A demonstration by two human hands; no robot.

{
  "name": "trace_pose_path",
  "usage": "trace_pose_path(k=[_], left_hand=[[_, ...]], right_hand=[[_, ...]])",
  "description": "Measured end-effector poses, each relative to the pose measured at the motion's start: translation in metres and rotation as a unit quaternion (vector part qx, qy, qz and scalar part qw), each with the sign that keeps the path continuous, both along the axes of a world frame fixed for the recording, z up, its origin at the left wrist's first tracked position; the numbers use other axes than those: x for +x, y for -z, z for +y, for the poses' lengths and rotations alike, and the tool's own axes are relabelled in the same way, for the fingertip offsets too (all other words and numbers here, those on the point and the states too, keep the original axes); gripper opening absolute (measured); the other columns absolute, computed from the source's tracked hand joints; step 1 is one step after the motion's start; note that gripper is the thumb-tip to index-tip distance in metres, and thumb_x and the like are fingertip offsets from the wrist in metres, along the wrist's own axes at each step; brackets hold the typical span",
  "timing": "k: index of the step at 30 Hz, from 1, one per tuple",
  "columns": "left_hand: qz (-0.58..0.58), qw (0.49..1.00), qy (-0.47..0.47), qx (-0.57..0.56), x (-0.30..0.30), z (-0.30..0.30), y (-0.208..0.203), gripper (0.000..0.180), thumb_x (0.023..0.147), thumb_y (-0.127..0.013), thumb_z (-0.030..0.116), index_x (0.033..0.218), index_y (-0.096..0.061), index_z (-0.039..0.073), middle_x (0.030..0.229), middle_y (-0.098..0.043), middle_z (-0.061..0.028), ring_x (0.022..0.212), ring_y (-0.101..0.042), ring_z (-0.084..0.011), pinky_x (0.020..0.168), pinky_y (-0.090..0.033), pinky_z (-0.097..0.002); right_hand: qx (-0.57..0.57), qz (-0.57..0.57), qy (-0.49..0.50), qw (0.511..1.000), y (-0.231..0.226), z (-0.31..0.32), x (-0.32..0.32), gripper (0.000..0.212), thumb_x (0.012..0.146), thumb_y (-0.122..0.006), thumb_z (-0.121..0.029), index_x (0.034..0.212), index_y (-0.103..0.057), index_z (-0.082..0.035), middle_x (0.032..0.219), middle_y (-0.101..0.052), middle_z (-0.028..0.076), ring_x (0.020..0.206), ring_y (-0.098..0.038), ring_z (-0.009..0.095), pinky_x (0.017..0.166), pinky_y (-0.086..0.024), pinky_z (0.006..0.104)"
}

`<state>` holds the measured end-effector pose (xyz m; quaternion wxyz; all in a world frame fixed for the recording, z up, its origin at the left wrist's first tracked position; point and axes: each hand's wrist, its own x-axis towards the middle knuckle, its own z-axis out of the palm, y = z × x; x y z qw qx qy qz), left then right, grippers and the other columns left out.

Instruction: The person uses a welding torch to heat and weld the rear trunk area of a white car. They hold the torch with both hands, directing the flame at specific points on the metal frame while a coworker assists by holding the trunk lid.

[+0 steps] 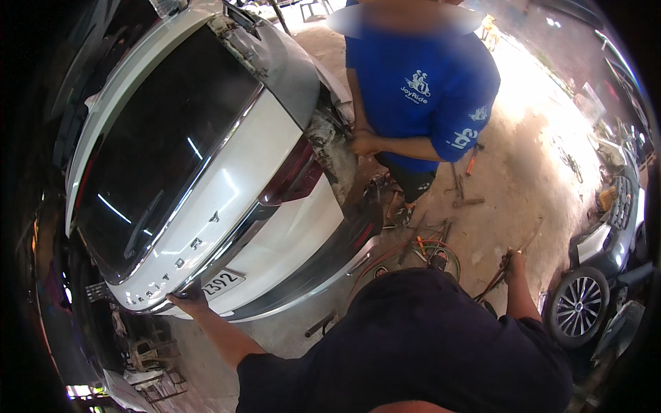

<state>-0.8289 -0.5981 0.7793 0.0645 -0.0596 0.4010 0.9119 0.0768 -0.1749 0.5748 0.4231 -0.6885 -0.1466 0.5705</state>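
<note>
My left hand (190,301) is on the white tailgate (241,180) of a car, at the chrome trim beside the number plate (224,283). Its fingers curl against the recess under the trim and are partly in shadow. Out to the right, my right hand (513,267) is closed around a gas torch (529,239), whose thin tube points up and away. Hoses trail from that hand toward my body. The car's rear quarter (332,148) is stripped and rough next to the red tail light (295,175).
Another person in a blue shirt (420,76) stands at the car's far rear corner, hands at the damaged panel. Red and green hoses (441,246) loop by my feet. A hammer (468,202) lies on the floor. A car wheel (577,306) is at the right.
</note>
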Motion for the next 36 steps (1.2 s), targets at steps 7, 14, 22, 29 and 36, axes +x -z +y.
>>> trace_pose_path(k=[7,14,22,29,36], left_hand=[[-0.003,0.999,-0.04,-0.034,0.004,0.013,-0.008,0.085,0.096,-0.052,0.073,0.16,-0.035,0.019,0.163,-0.035,-0.0171,0.149,-0.036,-0.0406,0.116,-0.032,-0.0708],[0.025,0.998,-0.041,-0.05,0.006,0.006,-0.001,0.094,0.092,-0.054,0.077,0.162,-0.028,0.021,0.168,-0.026,-0.0145,0.151,-0.031,-0.0418,0.116,-0.033,-0.0699],[0.005,1.0,-0.005,0.009,0.005,0.002,0.0,0.091,0.093,-0.056,0.073,0.162,-0.028,0.022,0.167,-0.026,-0.0172,0.15,-0.031,-0.0423,0.114,-0.033,-0.0732],[0.042,0.999,-0.004,-0.022,0.007,0.005,-0.004,0.095,0.092,-0.056,0.075,0.163,-0.028,0.019,0.166,-0.028,-0.0165,0.15,-0.032,-0.0425,0.112,-0.035,-0.0721],[-0.148,0.978,-0.069,-0.13,0.001,-0.035,0.019,0.081,0.091,-0.056,0.077,0.145,-0.051,0.017,0.142,-0.053,-0.0148,0.117,-0.056,-0.0337,0.104,-0.049,-0.0549]], right_hand=[[-0.015,0.026,-0.009,1.0,0.036,-0.004,0.008,0.019,0.094,-0.066,-0.024,0.09,-0.056,-0.009,0.07,-0.058,0.007,0.054,-0.053,0.019,0.048,-0.044,0.0347],[-0.008,-0.065,-0.088,0.994,0.05,-0.009,0.024,0.022,0.095,-0.065,-0.03,0.085,-0.053,-0.014,0.067,-0.052,0.003,0.054,-0.049,0.02,0.05,-0.042,0.0354],[-0.035,-0.018,-0.045,0.998,0.042,-0.006,0.013,0.02,0.094,-0.062,-0.028,0.084,-0.053,-0.013,0.063,-0.051,0.006,0.052,-0.051,0.023,0.048,-0.042,0.038],[-0.041,0.027,-0.017,0.999,0.044,-0.009,-0.004,0.016,0.092,-0.062,-0.022,0.082,-0.053,-0.013,0.063,-0.049,0.005,0.051,-0.051,0.021,0.047,-0.042,0.0372],[-0.032,-0.047,-0.067,0.996,0.102,-0.001,0.05,0.027,0.098,-0.06,-0.04,0.102,-0.06,-0.014,0.079,-0.054,0.008,0.068,-0.055,0.026,0.058,-0.045,0.0436]])
